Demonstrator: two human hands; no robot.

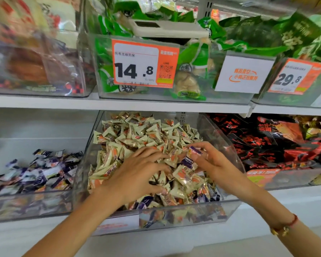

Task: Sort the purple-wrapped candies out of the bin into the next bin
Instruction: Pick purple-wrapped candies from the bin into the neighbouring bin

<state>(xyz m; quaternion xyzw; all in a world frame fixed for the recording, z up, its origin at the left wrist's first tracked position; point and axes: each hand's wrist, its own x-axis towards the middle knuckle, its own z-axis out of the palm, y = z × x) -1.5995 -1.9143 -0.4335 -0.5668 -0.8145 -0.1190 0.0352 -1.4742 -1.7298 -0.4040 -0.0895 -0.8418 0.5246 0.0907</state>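
I take the clear middle bin (235,206) as my landmark; everything below is placed from it. My right hand (214,165) is over its right half, with purple-wrapped candies (190,157) pinched between thumb and fingertips, apparently a couple of pieces stacked in the same grip. They sit at the tips of the fingers, lifted just clear of the cream-and-orange candies (137,134) heaped in that bin. My left hand (140,173) lies spread and flat on the heap near the bin's centre, fingers pressing down and raking, holding nothing that I can see.

To do this step well I would keep the pinch firm on the wrappers' bodies rather than the twisted ends, lift straight up before crossing, and carry them over the bin's left wall to the purple candy bin (26,206) just beside it on the left, where a purple pile already lies. More purple wrappers (146,202) show against the middle bin's front wall, below my left hand, so the job looks unfinished.
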